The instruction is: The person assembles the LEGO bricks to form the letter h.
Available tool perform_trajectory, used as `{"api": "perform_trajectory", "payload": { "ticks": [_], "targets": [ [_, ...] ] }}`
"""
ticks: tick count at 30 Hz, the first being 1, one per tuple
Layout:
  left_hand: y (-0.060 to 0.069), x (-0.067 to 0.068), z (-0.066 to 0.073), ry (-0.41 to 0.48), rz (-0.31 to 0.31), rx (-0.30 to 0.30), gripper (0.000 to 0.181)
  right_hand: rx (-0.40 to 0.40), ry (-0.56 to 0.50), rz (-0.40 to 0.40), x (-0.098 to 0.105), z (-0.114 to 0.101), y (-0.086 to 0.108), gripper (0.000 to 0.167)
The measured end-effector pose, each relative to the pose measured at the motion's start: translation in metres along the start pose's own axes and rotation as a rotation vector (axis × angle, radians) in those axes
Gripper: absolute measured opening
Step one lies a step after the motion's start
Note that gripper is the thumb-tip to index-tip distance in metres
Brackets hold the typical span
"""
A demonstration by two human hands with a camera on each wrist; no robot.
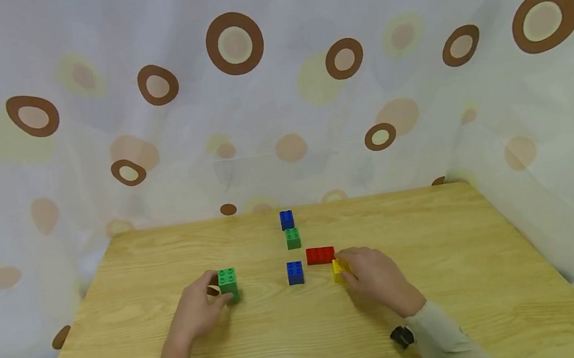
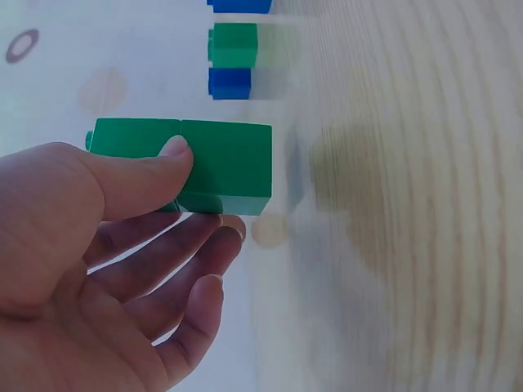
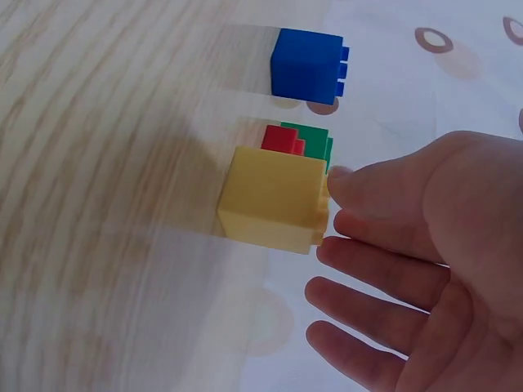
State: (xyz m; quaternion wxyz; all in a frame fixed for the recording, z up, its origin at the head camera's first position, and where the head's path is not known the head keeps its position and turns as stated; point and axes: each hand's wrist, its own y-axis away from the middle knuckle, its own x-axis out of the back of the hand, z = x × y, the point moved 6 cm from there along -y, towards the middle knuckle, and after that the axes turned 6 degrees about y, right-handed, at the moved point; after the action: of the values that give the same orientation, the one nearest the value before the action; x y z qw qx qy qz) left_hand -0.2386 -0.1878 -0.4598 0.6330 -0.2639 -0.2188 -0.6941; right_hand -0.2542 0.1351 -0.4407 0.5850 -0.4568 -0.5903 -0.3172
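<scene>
My left hand [image 1: 195,310] pinches two stacked green bricks [image 2: 221,159], thumb on the near side across their seam and fingers behind. In the left wrist view, a gap seems to lie between the stack and the tabletop. At the yellow brick [image 3: 270,196], my right hand [image 1: 376,277] has its thumb tip and fingertips by the studded top; a firm hold does not show. Just behind the yellow brick lies a longer red brick [image 1: 320,255]. Between the hands stands a blue brick [image 1: 295,273].
Farther back on the wooden table [image 1: 267,343] stand another green brick [image 1: 293,239] and a second blue brick [image 1: 286,220], one behind the other. A patterned curtain [image 1: 282,111] rises behind the table and along its sides.
</scene>
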Motion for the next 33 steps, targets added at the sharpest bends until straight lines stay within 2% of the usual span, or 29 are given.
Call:
{"api": "perform_trajectory", "payload": {
  "ticks": [4,11,21,25,29,31,33],
  "targets": [
    [-0.004,0.004,-0.007,-0.008,0.007,0.01,0.041,-0.019,-0.02,-0.025,-0.006,0.003,-0.003,0.031],
    [-0.006,0.0,-0.016,-0.003,0.017,0.013,0.039,-0.059,-0.097,-0.041,-0.014,0.006,-0.001,0.03],
    [-0.005,-0.003,-0.012,-0.001,0.018,0.014,0.043,-0.071,-0.125,-0.058,-0.013,0.008,-0.002,0.031],
    [-0.003,0.0,-0.006,-0.039,0.036,0.025,0.06,-0.065,-0.136,-0.064,-0.012,0.007,-0.003,0.032],
    [0.001,0.007,0.008,-0.12,0.12,-0.007,0.076,-0.051,-0.145,-0.062,-0.011,0.007,-0.004,0.033],
    [0.002,0.01,0.022,-0.146,0.184,-0.072,0.077,-0.047,-0.148,-0.059,-0.011,0.007,-0.005,0.033],
    [0.001,0.009,0.037,-0.161,0.24,-0.163,0.075,-0.045,-0.149,-0.053,-0.01,0.008,-0.006,0.032]
  ]
}}
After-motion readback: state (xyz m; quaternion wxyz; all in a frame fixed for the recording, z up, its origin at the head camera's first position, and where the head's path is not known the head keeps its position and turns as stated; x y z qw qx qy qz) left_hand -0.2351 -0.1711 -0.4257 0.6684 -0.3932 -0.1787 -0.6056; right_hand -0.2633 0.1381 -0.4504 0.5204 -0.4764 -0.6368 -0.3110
